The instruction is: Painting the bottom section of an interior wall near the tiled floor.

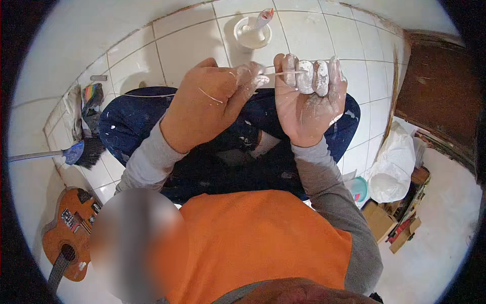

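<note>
My left hand (pixel 212 102), back upward, pinches a thin white strand (pixel 283 73) between thumb and fingertips. The strand runs across to my right hand (pixel 310 95), which is palm up with its fingers curled in. There it crosses the fingers; whether it is wound around them I cannot tell. White paste or powder coats the fingers of my right hand thickly and marks the fingertips of my left. A thin pale thread (pixel 144 95) trails left from my left hand over my knee. Both hands are above my dark, white-spotted trousers (pixel 235 167).
Beyond my hands, a white tub (pixel 237 38) of white paste stands on the tiled floor with a handled tool (pixel 265 18) in it. A broom (pixel 81 152) and an acoustic guitar (pixel 72 231) are at left. At right are a white plastic bag (pixel 393 167), a turquoise container (pixel 360 189) and cardboard (pixel 379 220).
</note>
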A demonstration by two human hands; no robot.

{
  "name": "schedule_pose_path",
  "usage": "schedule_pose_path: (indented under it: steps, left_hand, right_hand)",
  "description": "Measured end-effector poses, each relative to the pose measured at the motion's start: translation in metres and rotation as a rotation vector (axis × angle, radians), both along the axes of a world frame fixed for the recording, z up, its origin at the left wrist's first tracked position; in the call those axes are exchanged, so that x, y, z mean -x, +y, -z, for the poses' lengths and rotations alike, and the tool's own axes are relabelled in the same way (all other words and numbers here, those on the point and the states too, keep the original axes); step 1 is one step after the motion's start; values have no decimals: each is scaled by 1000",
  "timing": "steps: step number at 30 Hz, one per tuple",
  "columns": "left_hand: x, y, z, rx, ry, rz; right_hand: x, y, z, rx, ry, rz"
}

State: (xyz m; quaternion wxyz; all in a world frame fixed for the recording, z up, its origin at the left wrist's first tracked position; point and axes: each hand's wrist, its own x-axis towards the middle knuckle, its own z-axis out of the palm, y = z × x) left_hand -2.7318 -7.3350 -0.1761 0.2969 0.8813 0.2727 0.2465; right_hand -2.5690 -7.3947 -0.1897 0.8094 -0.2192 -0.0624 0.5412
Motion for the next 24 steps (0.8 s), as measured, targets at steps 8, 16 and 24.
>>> schedule_pose_path:
  steps: [8, 16, 24]
  left_hand:
    - [-6, 1, 0, -68, -138, 64]
    - [4, 4, -4, -69, -94, -4]
    - [-6, 9, 4, -321, -353, -132]
  right_hand:
    - [8, -6, 8, -55, -39, -86]
    - [6, -1, 11, -212, -23, -116]
    - [8, -3, 7, -110, -91, -73]
